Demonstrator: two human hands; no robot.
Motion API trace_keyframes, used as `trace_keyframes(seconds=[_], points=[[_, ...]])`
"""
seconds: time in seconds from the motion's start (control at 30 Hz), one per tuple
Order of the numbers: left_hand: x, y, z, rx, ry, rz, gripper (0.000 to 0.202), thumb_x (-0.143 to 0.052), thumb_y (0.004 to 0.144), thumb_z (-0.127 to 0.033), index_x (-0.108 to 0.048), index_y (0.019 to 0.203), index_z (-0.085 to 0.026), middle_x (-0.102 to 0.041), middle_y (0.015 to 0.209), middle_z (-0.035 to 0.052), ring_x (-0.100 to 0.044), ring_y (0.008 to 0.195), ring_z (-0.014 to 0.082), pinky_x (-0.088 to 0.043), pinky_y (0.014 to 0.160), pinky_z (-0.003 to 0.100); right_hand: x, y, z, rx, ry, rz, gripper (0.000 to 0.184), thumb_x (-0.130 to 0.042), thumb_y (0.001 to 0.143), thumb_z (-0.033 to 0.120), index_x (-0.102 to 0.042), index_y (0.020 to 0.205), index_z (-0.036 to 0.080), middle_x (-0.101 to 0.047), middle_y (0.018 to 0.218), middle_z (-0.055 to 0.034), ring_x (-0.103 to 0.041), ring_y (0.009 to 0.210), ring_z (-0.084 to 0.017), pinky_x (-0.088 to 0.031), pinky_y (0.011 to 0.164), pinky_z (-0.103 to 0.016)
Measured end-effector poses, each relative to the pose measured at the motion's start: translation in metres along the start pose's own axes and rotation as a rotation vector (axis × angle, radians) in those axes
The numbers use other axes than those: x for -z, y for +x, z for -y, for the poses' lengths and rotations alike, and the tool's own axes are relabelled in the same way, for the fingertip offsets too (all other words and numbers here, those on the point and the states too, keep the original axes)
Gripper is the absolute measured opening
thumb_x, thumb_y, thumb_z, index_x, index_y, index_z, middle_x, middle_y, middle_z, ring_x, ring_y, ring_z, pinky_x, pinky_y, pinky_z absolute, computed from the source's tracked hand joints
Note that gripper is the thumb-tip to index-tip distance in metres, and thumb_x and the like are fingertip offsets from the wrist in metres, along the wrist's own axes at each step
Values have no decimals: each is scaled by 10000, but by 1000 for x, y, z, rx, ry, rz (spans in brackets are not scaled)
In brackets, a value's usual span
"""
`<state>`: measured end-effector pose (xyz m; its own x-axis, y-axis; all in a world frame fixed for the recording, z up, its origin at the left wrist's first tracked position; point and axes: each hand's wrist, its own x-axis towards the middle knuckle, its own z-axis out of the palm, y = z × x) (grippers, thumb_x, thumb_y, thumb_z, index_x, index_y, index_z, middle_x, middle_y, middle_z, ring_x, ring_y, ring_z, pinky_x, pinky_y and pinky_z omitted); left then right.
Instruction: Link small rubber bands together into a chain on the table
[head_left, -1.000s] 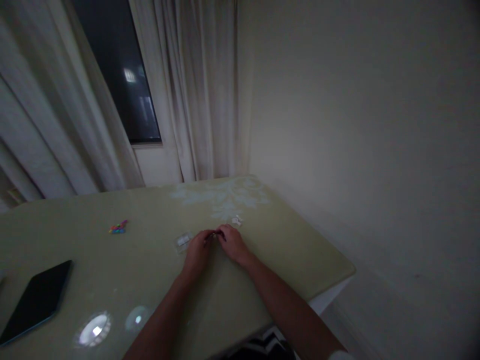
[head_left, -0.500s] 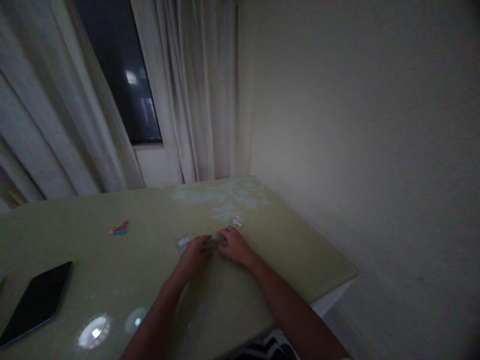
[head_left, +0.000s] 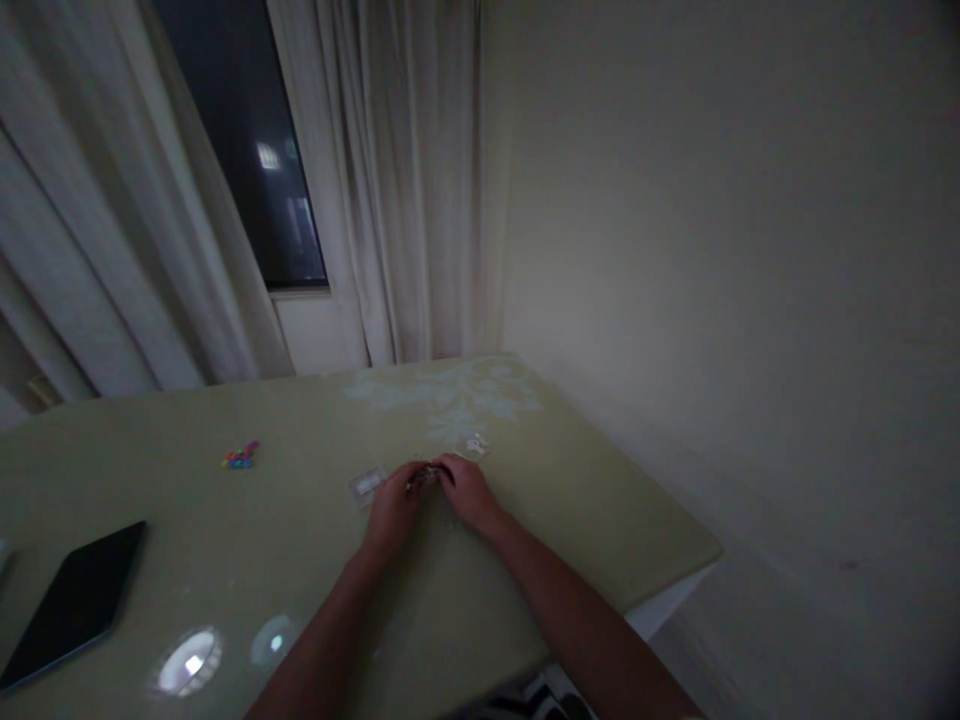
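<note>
Just below the middle of the frame, the left hand [head_left: 391, 510] and right hand [head_left: 466, 492] meet on the table [head_left: 600, 510]. The fingers of both are pinched on one small piece [head_left: 424, 476], too dim to identify. It looks tiny and light, probably easy to drop, and best nipped by its edges. Around it lie one clear packet [head_left: 367, 484] just left, one white scrap [head_left: 475, 445] upper right, one colourful cluster [head_left: 240, 457] further left, and one dark tablet [head_left: 75, 600] at lower left.
</note>
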<state>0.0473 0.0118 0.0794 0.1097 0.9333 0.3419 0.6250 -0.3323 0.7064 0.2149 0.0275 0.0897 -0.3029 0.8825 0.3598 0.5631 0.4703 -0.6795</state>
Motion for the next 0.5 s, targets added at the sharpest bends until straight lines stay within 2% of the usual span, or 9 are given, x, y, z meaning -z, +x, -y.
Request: trace_keyframes(seconds=[0.2,0.3,0.37,0.4,0.5], points=[[14,0,5,-52,-44,37,478,-465,863,-137,-666,1294,-185,-789,1233,111,-748,1135,236,-605,963,401,7,-2,1,-1,144,-3,400,-568,926,24,-688,1274,180,-745,1209,-92,-715,1072,-181,-551,949,-292],[19,-1,8,-50,5,67,450,-443,881,-139,-685,1258,-180,-795,1216,110,-766,1087,226,-617,945,392,12,-4,-4,-21,169,24,394,-563,914,20,-701,1253,163,-739,1188,-109,-723,1020,-186,-577,880,-294],[20,-3,10,-40,69,79,419,-421,929,-159,-692,1248,-172,-789,1219,121,-761,1089,231,-613,947,394,20,-7,-8,-19,169,65,349,-682,878,81,-728,1213,165,-740,1139,-104,-715,966,-201,-579,844,-308],[20,-3,10,-35,107,84,415,-414,947,-159,-689,1258,-167,-782,1231,128,-751,1109,236,-602,966,401,24,-8,-11,-13,159,101,388,-775,830,132,-734,1214,173,-731,1136,-101,-704,958,-211,-576,844,-319],[18,0,7,-28,232,106,432,-405,978,-114,-661,1325,-152,-727,1332,159,-685,1242,263,-524,1080,449,36,-13,-17,1,84,268,751,-985,602,266,-704,1295,194,-671,1209,-104,-662,994,-238,-554,888,-348]])
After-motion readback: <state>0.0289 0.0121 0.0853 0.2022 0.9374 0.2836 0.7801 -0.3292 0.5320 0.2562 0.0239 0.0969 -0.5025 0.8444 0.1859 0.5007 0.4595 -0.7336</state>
